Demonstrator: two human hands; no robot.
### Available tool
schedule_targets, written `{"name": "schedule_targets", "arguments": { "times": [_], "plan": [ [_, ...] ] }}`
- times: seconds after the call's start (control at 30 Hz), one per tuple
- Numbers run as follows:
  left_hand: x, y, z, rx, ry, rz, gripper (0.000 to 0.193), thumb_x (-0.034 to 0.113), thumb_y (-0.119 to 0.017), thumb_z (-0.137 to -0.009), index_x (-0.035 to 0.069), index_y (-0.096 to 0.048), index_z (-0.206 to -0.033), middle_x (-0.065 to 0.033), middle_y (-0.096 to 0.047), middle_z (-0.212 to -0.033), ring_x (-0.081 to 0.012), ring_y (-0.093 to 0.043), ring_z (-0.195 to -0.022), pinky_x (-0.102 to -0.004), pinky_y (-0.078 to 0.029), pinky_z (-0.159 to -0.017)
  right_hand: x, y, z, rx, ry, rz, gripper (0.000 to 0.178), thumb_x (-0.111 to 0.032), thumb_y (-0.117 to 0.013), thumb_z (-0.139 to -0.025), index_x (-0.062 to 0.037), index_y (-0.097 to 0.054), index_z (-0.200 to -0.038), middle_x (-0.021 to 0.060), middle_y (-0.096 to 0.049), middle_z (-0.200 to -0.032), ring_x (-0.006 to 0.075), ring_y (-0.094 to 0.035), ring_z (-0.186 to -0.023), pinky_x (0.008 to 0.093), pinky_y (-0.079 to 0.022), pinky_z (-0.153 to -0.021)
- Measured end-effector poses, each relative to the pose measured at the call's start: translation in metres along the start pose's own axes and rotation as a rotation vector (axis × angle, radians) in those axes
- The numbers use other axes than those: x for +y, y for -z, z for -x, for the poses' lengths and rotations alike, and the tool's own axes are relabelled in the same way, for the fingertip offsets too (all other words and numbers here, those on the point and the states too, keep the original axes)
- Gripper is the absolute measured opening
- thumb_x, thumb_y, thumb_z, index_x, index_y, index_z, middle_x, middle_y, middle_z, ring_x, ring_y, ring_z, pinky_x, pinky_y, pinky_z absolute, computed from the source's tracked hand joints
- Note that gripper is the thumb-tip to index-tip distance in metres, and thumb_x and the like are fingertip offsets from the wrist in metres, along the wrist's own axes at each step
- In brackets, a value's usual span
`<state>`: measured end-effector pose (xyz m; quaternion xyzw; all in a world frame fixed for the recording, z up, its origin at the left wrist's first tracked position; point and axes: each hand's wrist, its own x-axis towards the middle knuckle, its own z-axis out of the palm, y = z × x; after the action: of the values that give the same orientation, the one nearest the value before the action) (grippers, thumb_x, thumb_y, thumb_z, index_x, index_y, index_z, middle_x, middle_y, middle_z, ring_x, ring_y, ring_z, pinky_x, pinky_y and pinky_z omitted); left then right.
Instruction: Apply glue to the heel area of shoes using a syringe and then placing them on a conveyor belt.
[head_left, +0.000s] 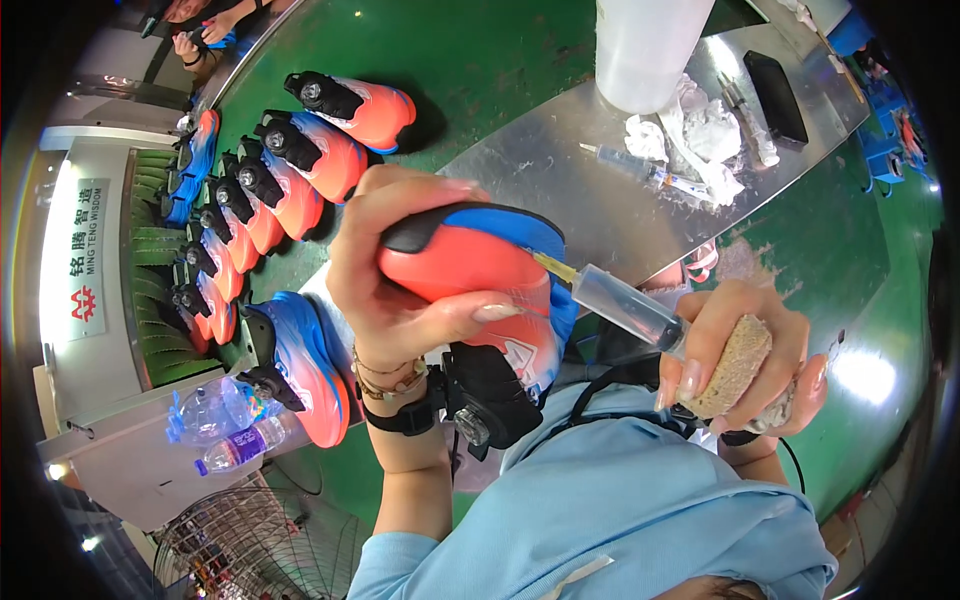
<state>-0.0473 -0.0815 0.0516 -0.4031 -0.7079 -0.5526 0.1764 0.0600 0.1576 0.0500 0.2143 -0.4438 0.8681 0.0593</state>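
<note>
My left hand (pixel 372 285) is closed around a coral and blue sports shoe (pixel 462 268), its toe end up and its black strap with a round dial toward my wrist. In my right hand (pixel 748 318) is a clear syringe (pixel 625 306) with a yellow-based needle tip, slanting up to the left. That tip meets, or nearly meets, the seam between the shoe's coral upper and blue sole; exact contact is hard to tell. The same hand also grips a tan, spongy block (pixel 735 366) and a crumpled whitish wad (pixel 775 410).
Several matching shoes (pixel 290 195) line the left side, and one shoe (pixel 315 370) stands closer. On a metal plate (pixel 520 150) are a white container (pixel 648 55), crumpled tissue (pixel 710 135), another syringe (pixel 625 162) and a black phone (pixel 775 98). Plastic bottles (pixel 245 445) lie left; another person's hands (pixel 200 40) show far left.
</note>
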Motion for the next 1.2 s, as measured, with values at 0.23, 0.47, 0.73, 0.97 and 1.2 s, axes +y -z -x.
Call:
{"name": "schedule_targets", "arguments": {
  "times": [0.23, 0.47, 0.73, 0.97, 1.2],
  "plan": [
    [-0.02, 0.004, 0.019, 0.305, -0.06, 0.091, 0.075, 0.033, -0.08, -0.073, 0.001, -0.039, -0.127, -0.0185, -0.059, -0.108, -0.0317, -0.062, -0.087, -0.0429, -0.054, -0.075, 0.019, 0.011, 0.003, -0.053, -0.19, 0.033, 0.072, -0.052, -0.03, -0.095, -0.0033, -0.061, -0.053, 0.024, -0.059, -0.089, 0.0308, -0.062, -0.075, 0.0384, -0.05, -0.069],
    [-0.029, 0.026, 0.029, 0.313, 0.014, -0.228, 0.066, 0.028, -0.061, -0.09, 0.007, -0.024, -0.141, -0.01, -0.053, -0.111, -0.0232, -0.054, -0.099, -0.0405, -0.046, -0.089, 0.045, 0.018, 0.012, -0.093, -0.312, -0.025, 0.07, -0.046, -0.027, -0.099, -0.0015, -0.06, -0.056, 0.025, -0.056, -0.101, 0.0305, -0.059, -0.088, 0.0383, -0.047, -0.079],
    [-0.04, 0.038, 0.034, 0.396, 0.117, -0.445, 0.063, 0.023, -0.055, -0.094, 0.005, -0.02, -0.143, -0.011, -0.052, -0.114, -0.0155, -0.049, -0.102, -0.032, -0.038, -0.092, 0.055, 0.025, 0.032, -0.063, -0.398, -0.115, 0.069, -0.043, -0.026, -0.099, 0.0, -0.06, -0.057, 0.026, -0.056, -0.101, 0.03, -0.06, -0.085, 0.0383, -0.05, -0.075],
    [-0.054, 0.041, 0.039, 0.488, 0.201, -0.294, 0.065, 0.004, -0.051, -0.091, 0.005, -0.016, -0.145, -0.0114, -0.053, -0.117, -0.0177, -0.05, -0.104, -0.0354, -0.037, -0.096, 0.054, 0.032, 0.044, -0.074, -0.346, -0.024, 0.066, -0.038, -0.026, -0.099, 0.0001, -0.06, -0.058, 0.0268, -0.057, -0.097, 0.0302, -0.062, -0.077, 0.0381, -0.051, -0.069],
    [-0.075, 0.054, 0.054, 0.553, 0.313, -0.281, 0.064, 0.004, -0.053, -0.093, 0.008, -0.016, -0.146, -0.0107, -0.057, -0.111, -0.0098, -0.051, -0.094, -0.0255, -0.042, -0.086, 0.055, 0.035, 0.052, -0.068, -0.296, 0.053, 0.062, -0.032, -0.025, -0.099, 0.0009, -0.06, -0.059, 0.0274, -0.058, -0.096, 0.0292, -0.063, -0.075, 0.0373, -0.05, -0.071]
  ]
}}
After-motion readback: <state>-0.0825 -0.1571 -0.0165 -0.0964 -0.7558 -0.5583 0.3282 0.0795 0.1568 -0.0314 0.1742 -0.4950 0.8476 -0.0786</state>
